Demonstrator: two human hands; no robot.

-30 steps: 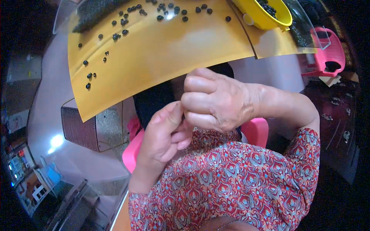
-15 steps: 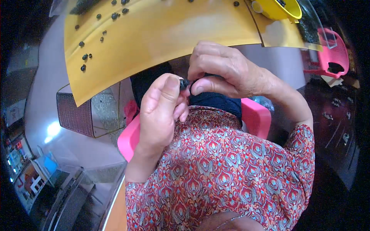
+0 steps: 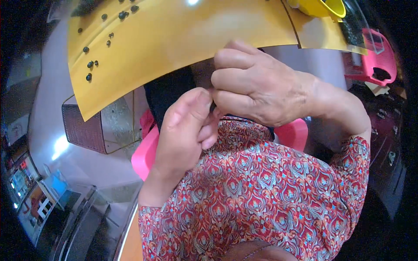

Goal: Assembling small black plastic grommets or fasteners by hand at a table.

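Note:
My left hand point(image 3: 185, 126) is closed in a pinch, thumb on top, above my lap. Between its fingertips sits a small black piece point(image 3: 213, 105), of which only a dark sliver shows. My right hand point(image 3: 257, 87) is curled with its back turned up and its knuckles against the left fingertips. Its own fingertips are hidden, so what they grip cannot be seen. Several small dark rounded pieces point(image 3: 89, 77) lie scattered over the left part of the yellow tabletop point(image 3: 183, 39) beyond my hands.
A yellow bowl point(image 3: 315, 8) with dark contents stands at the far right, near a clear container point(image 3: 357, 32) of dark pieces. Past it is a pink plastic chair or basket point(image 3: 379, 56). A framed mesh panel point(image 3: 85, 128) stands to the left. I sit on a pink chair point(image 3: 143, 152).
My right hand has rotated, its back now upward and its thumb out of sight, and it covers most of the black piece. The left hand keeps its pinch. The view has shifted slightly.

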